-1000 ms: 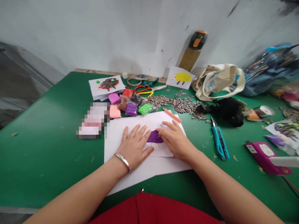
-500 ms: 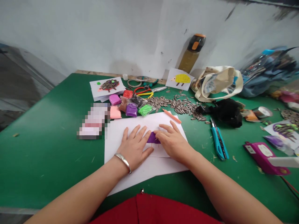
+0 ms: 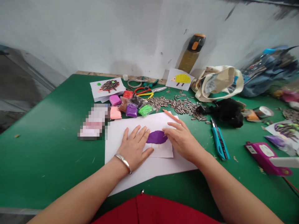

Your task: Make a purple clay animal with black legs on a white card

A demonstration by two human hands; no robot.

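Observation:
A flattened purple clay oval (image 3: pixel 157 137) lies on a small white card (image 3: pixel 163 152), with two thin leg lines drawn below it. The card rests on larger white paper (image 3: pixel 130 180). Flat on the paper, my left hand (image 3: pixel 134 144) has its fingers spread, their tips beside the clay's left end; a silver bangle circles that wrist. My right hand (image 3: pixel 183 140) is at the clay's right end, fingers loosely bent and apart, fingertips touching the clay's edge. Its thumb is mostly hidden. Behind that hand lies an orange pencil-like stick (image 3: pixel 171 115) on the paper.
Bagged clay in several colours, such as a purple pack (image 3: pixel 132 110), lies behind the paper near sunflower seeds (image 3: pixel 182 105) and scissors (image 3: pixel 149 94). A blurred-out phone-like object (image 3: pixel 94 121) is left; a blue utility knife (image 3: pixel 219 141) and magenta device (image 3: pixel 266 157) are right.
My right hand has moved right along the clay to its right end, so more of the purple oval shows. The left hand has stayed in place.

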